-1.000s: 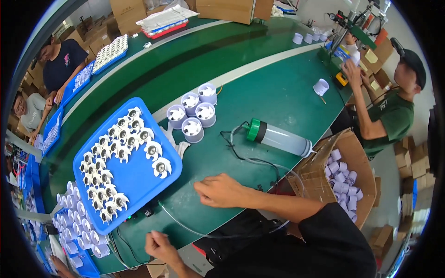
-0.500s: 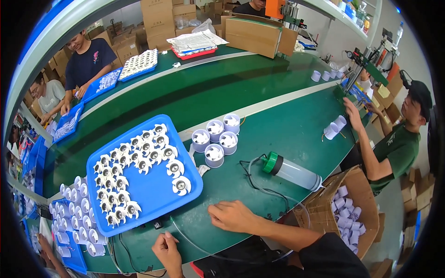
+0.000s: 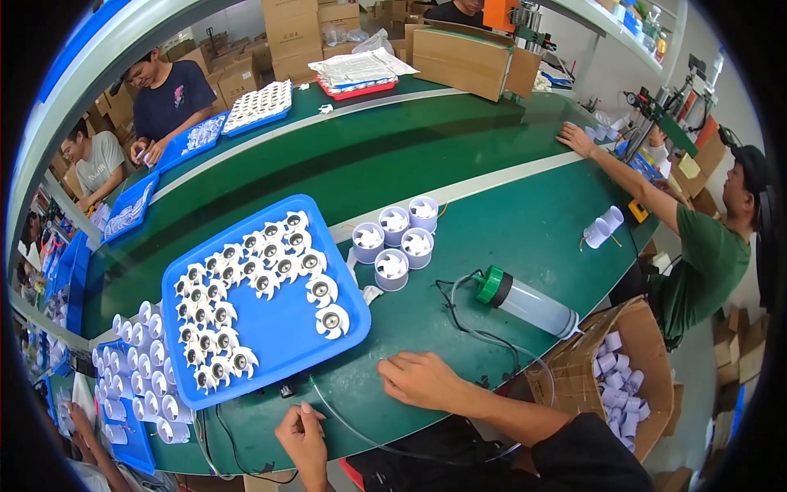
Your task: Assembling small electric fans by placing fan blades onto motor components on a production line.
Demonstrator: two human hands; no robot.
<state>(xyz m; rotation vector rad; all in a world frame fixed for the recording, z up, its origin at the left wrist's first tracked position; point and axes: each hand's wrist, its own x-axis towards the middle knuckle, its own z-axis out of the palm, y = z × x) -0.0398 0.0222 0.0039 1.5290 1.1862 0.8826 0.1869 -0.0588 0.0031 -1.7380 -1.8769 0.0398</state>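
My right hand (image 3: 418,380) rests on the green table with its fingers curled in, and nothing shows in it. At the table's near edge my left hand (image 3: 302,436) is loosely closed, thumb against the fingers, with no object visible there. Beyond both hands lies a blue tray (image 3: 283,334) with several white fan impellers (image 3: 332,321) in rows, their round metal-and-black hubs upward. Right of the tray stand several pale cylindrical housings (image 3: 392,271) with white blades inside. A clear syringe barrel (image 3: 533,305) with a green cap lies right of my right hand, its thin tube looping past my hands.
A cardboard box (image 3: 566,361) of pale cylinders stands at the right edge. More housings (image 3: 147,369) fill a blue tray at the lower left. Two housings (image 3: 602,228) lie near a co-worker in a green shirt (image 3: 705,254). Other people work along the far left.
My hands keep their pose; the whole view shifts slightly rightward. The co-worker on the right has stretched an arm toward the housings at the far end of the table.
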